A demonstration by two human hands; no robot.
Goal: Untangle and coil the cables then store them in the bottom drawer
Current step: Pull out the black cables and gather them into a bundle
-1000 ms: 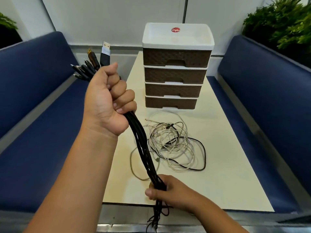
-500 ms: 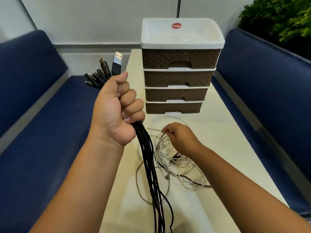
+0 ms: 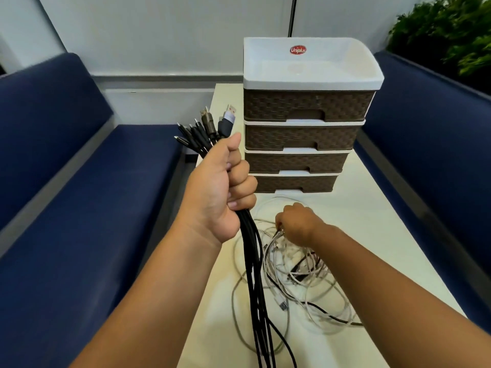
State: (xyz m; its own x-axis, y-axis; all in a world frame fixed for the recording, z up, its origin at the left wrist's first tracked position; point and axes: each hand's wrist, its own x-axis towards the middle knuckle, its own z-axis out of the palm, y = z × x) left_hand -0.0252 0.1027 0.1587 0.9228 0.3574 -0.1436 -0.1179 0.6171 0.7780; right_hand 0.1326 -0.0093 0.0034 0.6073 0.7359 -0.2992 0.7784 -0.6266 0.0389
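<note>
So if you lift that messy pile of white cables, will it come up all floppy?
Probably floppy: the white cables lie in loose, sagging loops on the table. They would likely come up as one clump, since the loops cross each other. The right hand is pinching some strands.

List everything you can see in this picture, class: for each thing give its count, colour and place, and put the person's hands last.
drawer unit: one, four brown drawers all closed, white top tray, at the table's far end.
black cables: one bundle, black, plugs sticking up, hanging from the left fist.
white cables: one tangled pile, white and grey with a black strand, on the table before the drawers.
table: one, cream, centre.
benches: two, navy blue, either side of the table.
plant: one, green, top right corner.
left hand: gripping the black bundle.
right hand: fingers down in the white pile; grip hidden.
</note>
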